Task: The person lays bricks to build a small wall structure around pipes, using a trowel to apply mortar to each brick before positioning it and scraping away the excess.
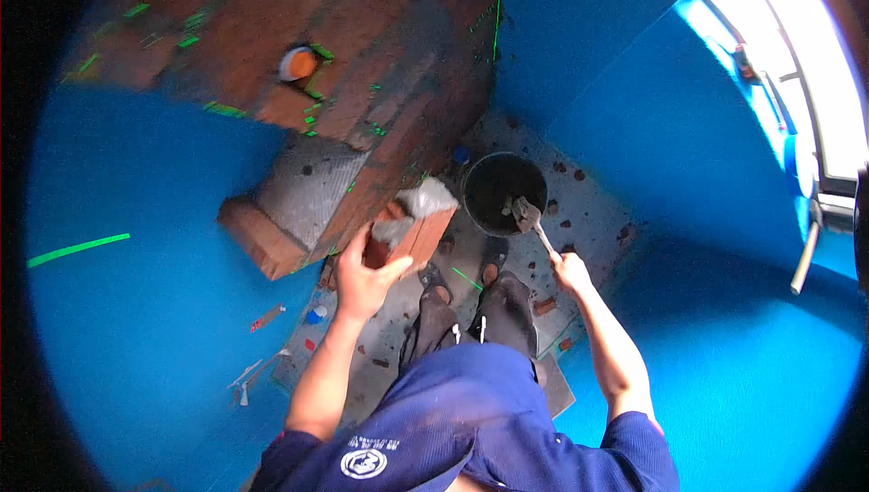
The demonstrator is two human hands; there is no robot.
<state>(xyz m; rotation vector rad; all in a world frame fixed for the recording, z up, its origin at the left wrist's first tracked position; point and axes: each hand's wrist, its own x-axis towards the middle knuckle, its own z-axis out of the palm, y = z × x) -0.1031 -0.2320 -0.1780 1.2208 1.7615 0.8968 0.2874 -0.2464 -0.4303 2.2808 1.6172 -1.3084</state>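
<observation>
Shirt (480, 383); trowel (526, 214) over bucket (483, 163), contents (489, 198) dim

Glare: tall white glass window (819, 17), upper right | dim, blurred: reddish-brown brick wall (231, 48), upper left | distortion: edges curved, rim black

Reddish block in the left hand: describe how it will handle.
The reddish block is likely stiff, given its straight edges, and probably heavy for its size, being brick-like. Its pale lumpy coating might smear or slip.

Blue shirt (466, 397), dark trousers (507, 315)
</observation>
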